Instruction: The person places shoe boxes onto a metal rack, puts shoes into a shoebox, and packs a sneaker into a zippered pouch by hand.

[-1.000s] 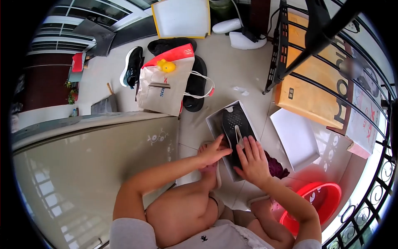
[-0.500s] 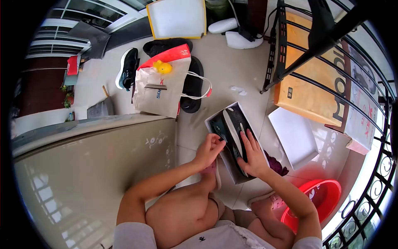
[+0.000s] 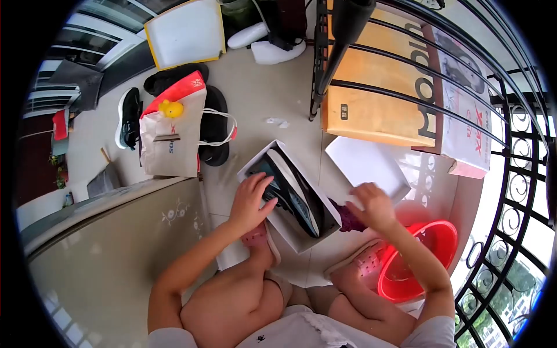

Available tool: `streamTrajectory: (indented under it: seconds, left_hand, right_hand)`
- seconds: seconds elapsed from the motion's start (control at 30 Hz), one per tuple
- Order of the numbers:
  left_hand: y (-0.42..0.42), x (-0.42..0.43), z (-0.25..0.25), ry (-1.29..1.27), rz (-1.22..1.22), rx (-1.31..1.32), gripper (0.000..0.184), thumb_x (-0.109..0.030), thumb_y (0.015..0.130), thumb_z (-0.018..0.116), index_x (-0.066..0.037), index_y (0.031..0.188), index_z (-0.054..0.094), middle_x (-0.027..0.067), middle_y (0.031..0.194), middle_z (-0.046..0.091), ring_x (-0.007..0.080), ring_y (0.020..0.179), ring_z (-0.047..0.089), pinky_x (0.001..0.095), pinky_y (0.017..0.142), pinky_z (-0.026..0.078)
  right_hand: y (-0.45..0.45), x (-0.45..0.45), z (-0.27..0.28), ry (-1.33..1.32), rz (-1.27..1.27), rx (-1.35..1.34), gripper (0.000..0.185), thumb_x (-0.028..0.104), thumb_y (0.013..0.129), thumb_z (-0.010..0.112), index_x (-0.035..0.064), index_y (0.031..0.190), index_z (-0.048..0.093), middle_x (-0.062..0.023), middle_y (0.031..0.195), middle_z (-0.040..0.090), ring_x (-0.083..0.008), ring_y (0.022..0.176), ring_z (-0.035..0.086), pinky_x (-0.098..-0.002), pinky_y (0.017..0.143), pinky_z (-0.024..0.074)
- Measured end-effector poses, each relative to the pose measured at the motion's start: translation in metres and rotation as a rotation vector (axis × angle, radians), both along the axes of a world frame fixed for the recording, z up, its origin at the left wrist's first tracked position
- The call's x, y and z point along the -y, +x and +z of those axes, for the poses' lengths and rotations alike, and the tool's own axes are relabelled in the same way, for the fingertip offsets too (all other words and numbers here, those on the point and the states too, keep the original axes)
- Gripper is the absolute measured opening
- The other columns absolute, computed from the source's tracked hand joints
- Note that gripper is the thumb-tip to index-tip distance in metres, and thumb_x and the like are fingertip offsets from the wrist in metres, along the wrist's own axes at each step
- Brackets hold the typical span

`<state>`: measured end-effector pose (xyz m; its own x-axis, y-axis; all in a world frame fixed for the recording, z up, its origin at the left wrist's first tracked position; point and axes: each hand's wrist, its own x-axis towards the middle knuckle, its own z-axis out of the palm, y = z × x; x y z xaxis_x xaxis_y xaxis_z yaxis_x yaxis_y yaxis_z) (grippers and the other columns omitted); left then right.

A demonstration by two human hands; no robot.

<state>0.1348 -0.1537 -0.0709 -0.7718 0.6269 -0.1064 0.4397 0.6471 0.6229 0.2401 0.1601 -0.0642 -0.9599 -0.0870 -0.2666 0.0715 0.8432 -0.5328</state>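
A pair of black shoes [image 3: 290,194] with white soles lies on its side in a white shoe box [image 3: 288,228] on the tiled floor. My left hand [image 3: 252,200] is over the box's left edge, fingers apart, touching or just above the dark teal shoe, and holds nothing. My right hand [image 3: 372,207] hovers to the right of the box with its fingers spread and nothing in them. Below it a dark purple cloth [image 3: 347,217] lies between the box and a white lid [image 3: 371,168].
A red basin [image 3: 426,249] stands at the right. A paper bag [image 3: 174,139] with a yellow duck [image 3: 171,108] lies among dark shoes at the upper left. Large cartons [image 3: 377,81] sit behind a black rack [image 3: 394,95]. A cabinet [image 3: 127,243] is at the left.
The shoes now lie sideways in the box, where a black sole faced up before. My right hand has left the box and moved right. The view has shifted to the right.
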Motion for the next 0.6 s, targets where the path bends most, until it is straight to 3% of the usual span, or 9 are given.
streamTrajectory:
  seconds: [0.03,0.1,0.2,0.23,0.3,0.4,0.53,0.6]
  left_hand:
    - [-0.002,0.0,0.0,0.02,0.035,0.001,0.052,-0.018,0.076,0.068,-0.006,0.123,0.048,0.0167,0.124,0.047,0.0357,0.114,0.045,0.0434,0.096,0.037]
    - [-0.006,0.004,-0.009,0.052,0.073,0.003,0.051,-0.017,0.077,0.067,-0.006,0.123,0.047,0.017,0.124,0.047,0.0361,0.114,0.045,0.0429,0.095,0.038]
    - [-0.011,0.004,-0.006,0.084,0.127,-0.013,0.05,-0.014,0.079,0.065,-0.006,0.124,0.045,0.0188,0.124,0.047,0.0375,0.113,0.046,0.0416,0.095,0.038]
    - [-0.013,0.004,-0.004,0.094,0.174,-0.025,0.05,-0.014,0.08,0.065,-0.005,0.124,0.045,0.0192,0.124,0.046,0.0371,0.114,0.045,0.0413,0.096,0.038]
    - [-0.016,0.008,-0.003,0.095,0.233,-0.05,0.05,-0.014,0.08,0.065,-0.005,0.125,0.044,0.0195,0.124,0.046,0.0366,0.115,0.045,0.0409,0.097,0.037]
    - [-0.021,0.024,-0.013,0.139,0.336,0.015,0.049,-0.015,0.082,0.064,-0.005,0.126,0.043,0.0186,0.125,0.044,0.0349,0.117,0.043,0.0388,0.099,0.035]
    - [-0.026,0.04,-0.036,0.213,0.519,0.149,0.047,-0.016,0.083,0.064,-0.004,0.124,0.044,0.0162,0.121,0.046,0.0288,0.113,0.046,0.0353,0.095,0.038]
    - [-0.025,0.041,-0.041,0.304,0.702,0.344,0.047,-0.018,0.083,0.064,-0.005,0.125,0.045,0.0145,0.123,0.045,0.0243,0.11,0.048,0.0349,0.092,0.04]
  right_hand:
    - [0.007,-0.018,-0.012,0.148,0.028,0.076,0.034,0.035,0.074,0.07,0.0092,0.095,0.06,-0.0101,0.095,0.059,-0.0286,0.094,0.055,-0.0401,0.079,0.0475]
    - [0.022,-0.034,-0.031,0.304,0.038,0.146,0.041,0.041,0.069,0.072,0.0085,0.091,0.059,-0.0075,0.091,0.059,-0.0253,0.095,0.056,-0.0383,0.073,0.0503]
    - [0.036,-0.034,-0.064,0.431,0.018,0.224,0.039,0.04,0.068,0.073,0.009,0.087,0.058,-0.0065,0.09,0.058,-0.0242,0.095,0.056,-0.0373,0.07,0.0513]
    - [0.042,-0.034,-0.075,0.443,0.045,0.15,0.026,0.031,0.074,0.068,0.0095,0.085,0.059,-0.0064,0.088,0.059,-0.0246,0.093,0.057,-0.0378,0.069,0.0521]
    - [0.051,-0.039,-0.075,0.466,0.046,0.227,0.022,0.029,0.076,0.065,0.0098,0.086,0.059,-0.0067,0.088,0.06,-0.0251,0.091,0.058,-0.0384,0.07,0.0518]
    - [0.041,-0.038,0.0,0.472,0.048,0.429,0.012,0.018,0.082,0.053,0.0089,0.084,0.061,-0.0108,0.084,0.064,-0.028,0.084,0.063,-0.0404,0.07,0.0517]
    - [0.017,-0.057,0.146,0.117,0.156,0.436,0.02,0.023,0.079,0.064,0.0032,0.082,0.061,-0.0136,0.069,0.064,-0.0304,0.069,0.064,-0.039,0.063,0.0502]
    - [0.016,-0.066,0.182,-0.216,0.024,0.48,0.019,0.017,0.075,0.071,0.0024,0.084,0.063,-0.011,0.065,0.063,-0.0241,0.063,0.065,-0.0329,0.057,0.0494]
